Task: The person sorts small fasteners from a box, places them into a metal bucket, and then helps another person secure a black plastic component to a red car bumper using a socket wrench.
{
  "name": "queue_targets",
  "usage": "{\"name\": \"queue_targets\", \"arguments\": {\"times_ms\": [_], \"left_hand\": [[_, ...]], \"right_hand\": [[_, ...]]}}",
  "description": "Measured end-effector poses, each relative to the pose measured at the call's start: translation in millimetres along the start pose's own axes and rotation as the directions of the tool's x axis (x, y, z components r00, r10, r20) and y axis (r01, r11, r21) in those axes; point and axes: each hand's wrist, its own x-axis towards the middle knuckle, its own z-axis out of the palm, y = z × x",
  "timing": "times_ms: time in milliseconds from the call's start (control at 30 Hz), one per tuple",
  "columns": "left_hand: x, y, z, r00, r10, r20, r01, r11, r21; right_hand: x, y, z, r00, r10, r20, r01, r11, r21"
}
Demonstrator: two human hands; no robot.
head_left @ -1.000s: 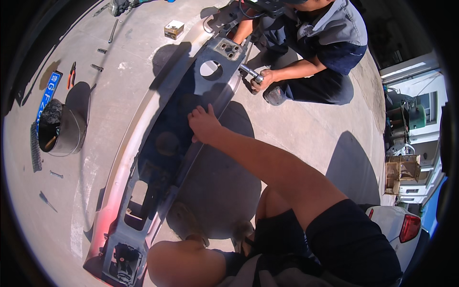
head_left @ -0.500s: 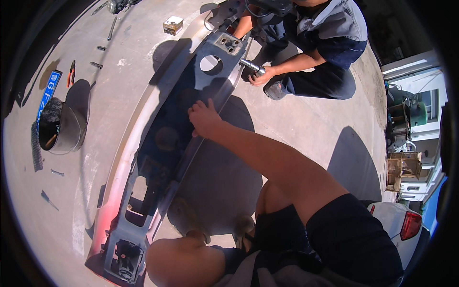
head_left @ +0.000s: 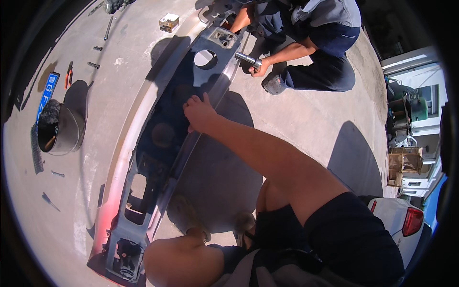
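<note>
Your right hand's fingers (head_left: 193, 101) curl over the edge of the bumper (head_left: 167, 143), gripping it; the hand (head_left: 200, 112) sits mid-span, arm stretched forward. The bumper lies on the concrete (head_left: 296, 119). Your left hand isn't visible. A co-worker's hand (head_left: 260, 68) grips a tool (head_left: 247, 59) at the far end.

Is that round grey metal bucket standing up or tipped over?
Tipped over. The round grey metal bucket lies on the concrete ground, its dark mouth facing sideways. What is inside is unclear.
</note>
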Motion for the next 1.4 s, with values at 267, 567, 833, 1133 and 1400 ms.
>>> {"name": "queue_targets", "arguments": {"times_ms": [267, 567, 833, 1133, 1400], "left_hand": [[-5, -2, 4, 1.0, -0.005, 0.008, 0.005, 1.0, 0.0], [-11, -7, 8, 1.0, -0.022, 0.003, 0.022, 1.0, -0.008], [-15, -7, 6, 1.0, -0.023, 0.015, 0.023, 1.0, -0.006], [-12, -8, 4, 0.999, -0.021, 0.03, 0.021, 1.0, -0.001], [-50, 3, -53, 0.985, -0.021, 0.174, 0.009, 0.998, 0.068]], "right_hand": [[3, 4, 4, 0.997, -0.04, -0.065, 0.036, 0.997, -0.062], [23, 0, -8, 0.997, -0.06, -0.046, 0.056, 0.996, -0.069], [-1, 3, 7, 0.999, -0.017, -0.052, 0.017, 1.0, 0.013], [-3, 6, 11, 0.994, -0.032, -0.106, 0.037, 0.998, 0.046], [-7, 5, 19, 0.975, -0.051, -0.216, 0.062, 0.997, 0.045]]}}
